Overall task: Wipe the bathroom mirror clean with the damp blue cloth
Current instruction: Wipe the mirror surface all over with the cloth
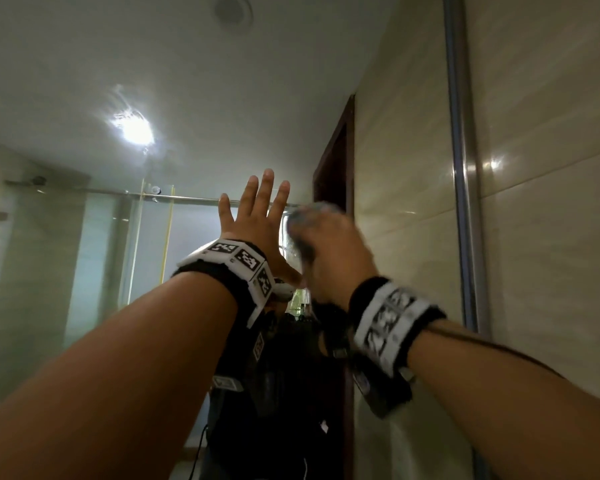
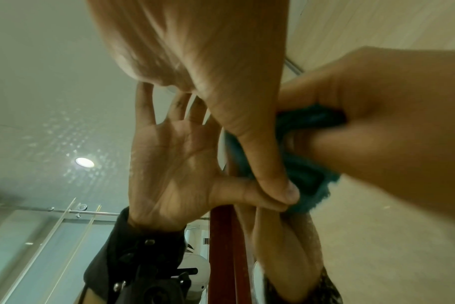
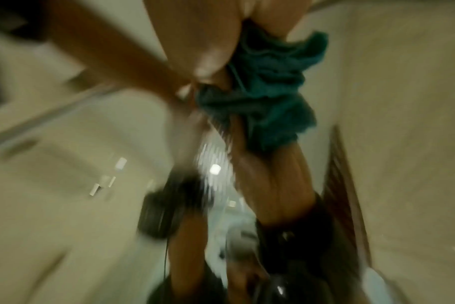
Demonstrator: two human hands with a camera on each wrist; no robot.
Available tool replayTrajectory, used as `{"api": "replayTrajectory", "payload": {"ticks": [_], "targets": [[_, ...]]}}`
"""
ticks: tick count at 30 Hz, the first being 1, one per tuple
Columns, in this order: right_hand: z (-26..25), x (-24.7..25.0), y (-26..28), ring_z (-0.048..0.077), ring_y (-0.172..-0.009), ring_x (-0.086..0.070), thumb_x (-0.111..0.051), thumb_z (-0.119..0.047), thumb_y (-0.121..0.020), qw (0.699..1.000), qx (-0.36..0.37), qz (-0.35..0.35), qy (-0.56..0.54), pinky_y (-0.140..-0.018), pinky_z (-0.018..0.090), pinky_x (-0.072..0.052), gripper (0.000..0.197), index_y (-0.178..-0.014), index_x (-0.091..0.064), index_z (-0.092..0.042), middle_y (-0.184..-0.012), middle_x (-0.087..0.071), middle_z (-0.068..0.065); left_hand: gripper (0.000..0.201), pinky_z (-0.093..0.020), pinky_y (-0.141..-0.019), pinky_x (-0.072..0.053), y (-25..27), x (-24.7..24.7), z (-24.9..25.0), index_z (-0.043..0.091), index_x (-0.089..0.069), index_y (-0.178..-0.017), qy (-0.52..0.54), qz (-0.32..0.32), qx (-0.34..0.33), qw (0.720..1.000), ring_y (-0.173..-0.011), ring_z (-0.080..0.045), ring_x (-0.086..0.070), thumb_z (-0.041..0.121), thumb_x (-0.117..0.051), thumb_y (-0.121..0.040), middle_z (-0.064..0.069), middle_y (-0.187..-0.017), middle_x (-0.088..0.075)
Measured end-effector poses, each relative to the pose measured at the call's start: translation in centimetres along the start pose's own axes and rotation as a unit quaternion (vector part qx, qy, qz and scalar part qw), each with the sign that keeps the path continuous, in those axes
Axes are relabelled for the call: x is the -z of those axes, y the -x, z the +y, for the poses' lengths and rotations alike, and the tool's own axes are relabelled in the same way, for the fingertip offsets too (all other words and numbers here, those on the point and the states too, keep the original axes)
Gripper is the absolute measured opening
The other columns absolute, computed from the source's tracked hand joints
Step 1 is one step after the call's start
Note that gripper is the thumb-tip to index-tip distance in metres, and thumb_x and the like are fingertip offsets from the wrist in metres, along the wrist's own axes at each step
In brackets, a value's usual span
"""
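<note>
- Head view: the left hand (image 1: 253,216) is lying flat on the mirror (image 1: 84,168) with its fingers straight and spread, pointing up, grasping nothing. Just beside it, towards the mirror's right edge, the right hand (image 1: 329,247) is grasping the bunched cloth (image 1: 303,220) against the glass; hand and cloth are showing up blurred.
- Left wrist view: the left hand (image 2: 221,82) is meeting its own reflection palm to palm, so it is likely leaving prints on the glass that would need wiping again. The right hand (image 2: 377,123) is clenching the cloth (image 2: 307,164), which is touching the left thumb; the two hands could well be getting in each other's way.
- Right wrist view: the picture is coming out heavily blurred. The cloth (image 3: 268,92) is hanging from the right hand (image 3: 221,30) as a crumpled wad, its long axis seeming to run up and down the mirror (image 3: 65,185). Wadded like this it is probably smearing more than clearing, and the loose lower end could be slipping from the grip.
</note>
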State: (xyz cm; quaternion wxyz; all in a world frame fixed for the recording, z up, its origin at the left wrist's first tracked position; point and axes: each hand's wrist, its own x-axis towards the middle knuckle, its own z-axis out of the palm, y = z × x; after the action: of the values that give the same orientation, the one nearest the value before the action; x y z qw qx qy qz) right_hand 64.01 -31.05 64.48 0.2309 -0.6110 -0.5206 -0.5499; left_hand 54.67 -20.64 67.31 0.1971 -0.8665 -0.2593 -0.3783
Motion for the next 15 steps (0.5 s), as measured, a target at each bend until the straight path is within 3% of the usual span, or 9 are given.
{"api": "replayTrajectory", "payload": {"ticks": [2,3,4,7,9,12,15], "targets": [[-0.8,-0.3,1.8,0.030,-0.121,-0.048,-0.074,-0.014,-0.071,0.994,0.089,-0.066,-0.002,-0.103,0.046,-0.038,0.036,-0.107,-0.067,-0.018,-0.127,-0.058,0.004,0.144,-0.059,-0.113,0.004,0.0,0.1,0.1,0.021,0.033,-0.141,-0.001,0.000,0.004,1.000,-0.140,-0.027,0.028,0.081,-0.064,-0.053,-0.006,-0.148,0.038],[0.0,0.3,1.3,0.028,-0.123,-0.047,-0.070,-0.015,-0.076,0.994,0.094,-0.059,0.002,-0.105,0.045,-0.036,0.035,-0.110,-0.066,-0.021,-0.129,-0.057,0.002,0.145,-0.059,-0.113,0.004,0.0,0.1,0.1,0.021,0.034,-0.140,0.001,-0.002,0.004,1.000,-0.139,-0.027,0.028,0.082,-0.064,-0.052,-0.005,-0.148,0.039],[1.1,1.0,0.3,0.025,-0.125,-0.045,-0.064,-0.013,-0.081,0.998,0.065,-0.026,-0.001,-0.109,0.041,-0.031,0.034,-0.114,-0.064,-0.023,-0.132,-0.055,-0.001,0.148,-0.059,-0.113,0.005,0.0,0.0,0.1,0.021,0.035,-0.140,0.001,-0.002,0.002,1.000,-0.139,-0.027,0.029,0.082,-0.065,-0.049,-0.005,-0.148,0.039],[4.5,2.6,-3.1,0.021,-0.132,-0.036,-0.051,0.006,-0.083,0.988,-0.136,0.067,-0.028,-0.115,0.031,-0.018,0.052,-0.127,-0.056,-0.020,-0.143,-0.044,0.001,0.152,-0.059,-0.112,0.005,0.0,-0.1,-0.1,0.022,0.034,-0.140,-0.002,0.000,0.000,1.000,-0.140,-0.026,0.028,0.084,-0.066,-0.044,-0.004,-0.148,0.039],[3.7,1.8,-2.9,0.022,-0.132,-0.035,-0.053,0.009,-0.079,0.981,-0.169,0.091,-0.026,-0.114,0.033,-0.020,0.055,-0.127,-0.056,-0.019,-0.143,-0.043,0.002,0.152,-0.059,-0.111,0.006,0.1,-0.2,-0.1,0.022,0.035,-0.140,-0.006,0.003,0.000,1.000,-0.140,-0.026,0.028,0.085,-0.065,-0.044,-0.003,-0.148,0.039],[0.4,-1.3,1.9,0.025,-0.116,-0.050,-0.073,0.007,-0.065,0.994,-0.038,0.098,-0.002,-0.101,0.041,-0.041,0.051,-0.109,-0.066,-0.017,-0.122,-0.060,0.003,0.149,-0.060,-0.112,0.005,0.1,0.3,0.0,0.020,0.035,-0.140,-0.009,0.001,0.003,1.000,-0.140,-0.027,0.028,0.085,-0.062,-0.048,-0.005,-0.148,0.039],[-0.5,-1.3,5.3,0.030,-0.116,-0.048,-0.075,0.003,-0.068,0.998,0.057,0.002,-0.017,-0.102,0.048,-0.040,0.051,-0.114,-0.065,-0.015,-0.126,-0.059,0.007,0.142,-0.063,-0.110,0.005,1.1,0.8,0.6,0.016,0.032,-0.141,-0.039,-0.012,0.003,0.999,-0.140,-0.030,0.026,0.085,-0.057,-0.055,-0.010,-0.150,0.035]]}}
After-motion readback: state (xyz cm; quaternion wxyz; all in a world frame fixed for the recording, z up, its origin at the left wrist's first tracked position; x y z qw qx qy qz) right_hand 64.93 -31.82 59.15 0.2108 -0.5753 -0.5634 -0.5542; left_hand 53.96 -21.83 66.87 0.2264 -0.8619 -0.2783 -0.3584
